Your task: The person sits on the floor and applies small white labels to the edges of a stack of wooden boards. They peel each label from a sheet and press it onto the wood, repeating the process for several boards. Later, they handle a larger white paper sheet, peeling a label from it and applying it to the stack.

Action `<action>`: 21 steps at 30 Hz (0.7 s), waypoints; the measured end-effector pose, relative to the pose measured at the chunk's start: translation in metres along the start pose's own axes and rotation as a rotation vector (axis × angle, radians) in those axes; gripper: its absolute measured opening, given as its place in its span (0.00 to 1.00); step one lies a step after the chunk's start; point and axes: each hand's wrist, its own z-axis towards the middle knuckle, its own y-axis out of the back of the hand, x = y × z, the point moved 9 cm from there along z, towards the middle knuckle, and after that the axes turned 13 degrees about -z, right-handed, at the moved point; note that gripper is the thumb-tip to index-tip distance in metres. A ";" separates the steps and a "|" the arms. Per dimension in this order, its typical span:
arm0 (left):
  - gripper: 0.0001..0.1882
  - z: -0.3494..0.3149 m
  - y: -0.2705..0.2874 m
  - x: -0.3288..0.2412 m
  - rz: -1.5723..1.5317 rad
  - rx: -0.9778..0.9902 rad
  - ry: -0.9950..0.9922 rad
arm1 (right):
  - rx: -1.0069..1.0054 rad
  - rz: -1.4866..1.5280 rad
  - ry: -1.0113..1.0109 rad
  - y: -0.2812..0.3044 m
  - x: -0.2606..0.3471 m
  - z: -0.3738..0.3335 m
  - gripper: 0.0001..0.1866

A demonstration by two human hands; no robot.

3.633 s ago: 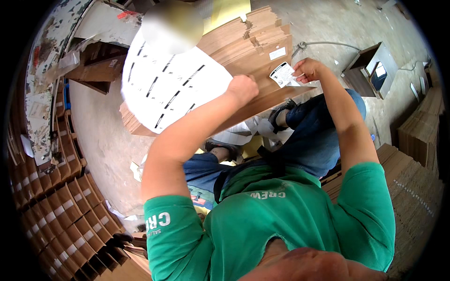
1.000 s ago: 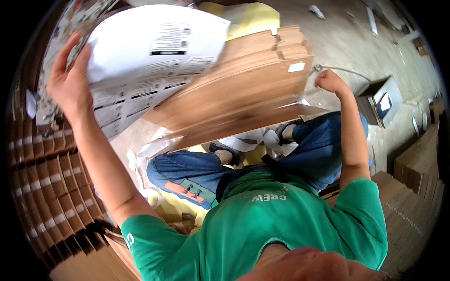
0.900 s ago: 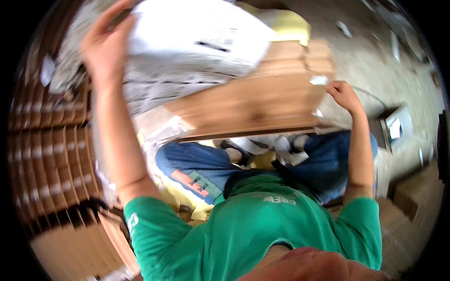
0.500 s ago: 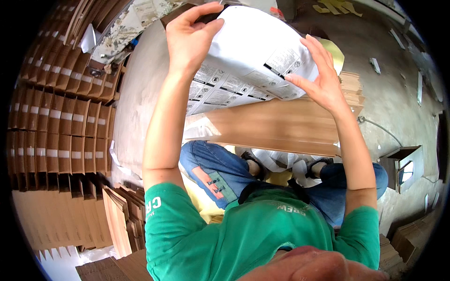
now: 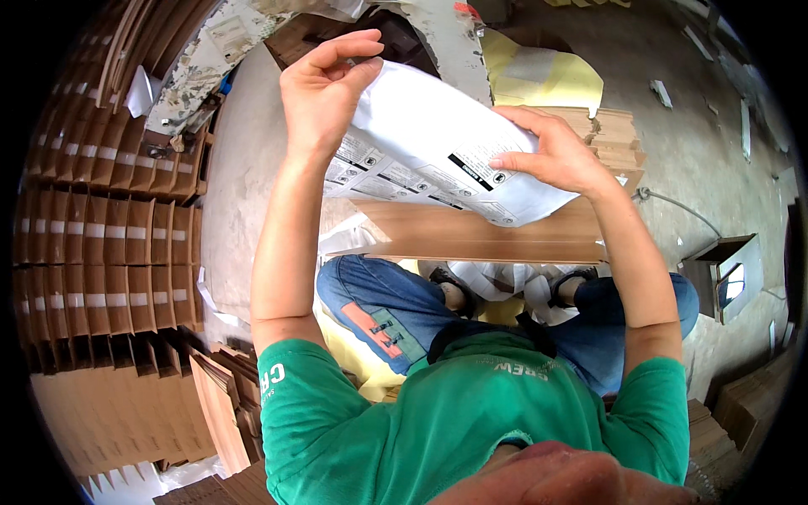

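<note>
A large white sheet of printed labels (image 5: pixel 425 114) hangs in the air, curved, between my two hands. My left hand (image 5: pixel 324 93) pinches its upper left corner between thumb and fingers. My right hand (image 5: pixel 547 151) grips the right part, thumb on the printed face and fingers behind the top edge. Below the sheet lies flat brown cardboard (image 5: pixel 488 236), across the front of my bent legs; the sheet hides its far side.
Partitioned cardboard (image 5: pixel 109 219) is stacked high along the left. A yellow sheet (image 5: pixel 547 80) lies beyond my right hand, near more stacked cardboard (image 5: pixel 619 139). A box-like object with an opening (image 5: pixel 728 273) and a cable (image 5: pixel 686 210) lie on the floor at the right.
My right hand has moved left and down, bending the sheet more and bringing its right part lower. My left hand has shifted slightly left and down. The yellow sheet behind shows more.
</note>
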 end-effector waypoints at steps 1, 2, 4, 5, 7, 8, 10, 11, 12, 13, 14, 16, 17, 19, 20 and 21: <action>0.08 0.000 -0.002 -0.002 0.024 0.021 -0.024 | 0.049 0.097 -0.021 -0.003 0.003 0.000 0.26; 0.08 0.000 -0.004 -0.004 0.048 0.042 -0.048 | 0.099 0.194 -0.041 -0.006 0.004 -0.001 0.24; 0.07 -0.003 -0.011 -0.017 0.300 0.085 -0.197 | 0.097 0.235 -0.037 -0.008 0.002 -0.002 0.16; 0.07 -0.008 -0.018 -0.027 0.529 0.106 -0.322 | 0.125 0.224 -0.072 -0.008 0.000 -0.002 0.15; 0.10 -0.023 -0.052 -0.048 0.995 0.219 -0.607 | 0.147 0.186 -0.104 -0.007 -0.004 -0.002 0.13; 0.15 -0.031 -0.075 -0.054 0.988 0.356 -0.642 | 0.142 0.161 -0.099 -0.005 -0.007 -0.001 0.12; 0.16 -0.049 -0.111 -0.049 0.820 0.669 -0.573 | 0.136 0.126 -0.073 -0.001 -0.007 -0.001 0.11; 0.15 -0.054 -0.118 -0.042 0.795 0.743 -0.563 | 0.135 0.117 -0.051 0.002 -0.004 -0.001 0.11; 0.14 -0.057 -0.122 -0.030 0.767 0.818 -0.552 | 0.134 0.107 -0.031 0.004 0.000 -0.001 0.11; 0.14 -0.059 -0.128 -0.025 0.734 0.893 -0.544 | 0.151 0.103 -0.040 0.005 0.003 -0.002 0.11; 0.14 -0.051 -0.127 -0.009 0.688 0.945 -0.306 | 0.154 0.110 -0.054 0.006 0.003 -0.003 0.12; 0.13 -0.044 -0.125 0.019 0.578 1.026 0.166 | 0.154 0.121 -0.083 0.009 0.003 -0.004 0.12; 0.14 -0.043 -0.127 0.019 0.474 1.029 0.112 | 0.028 0.016 -0.040 0.019 0.005 -0.003 0.12; 0.14 -0.043 -0.127 0.032 0.422 1.037 0.199 | -0.222 -0.192 0.046 0.035 0.012 -0.006 0.12; 0.14 -0.044 -0.128 0.036 0.397 1.041 0.243 | -0.293 -0.241 0.151 0.041 0.023 -0.008 0.12; 0.15 -0.043 -0.129 0.039 0.404 1.028 0.277 | -0.365 -0.291 0.256 0.046 0.034 -0.011 0.13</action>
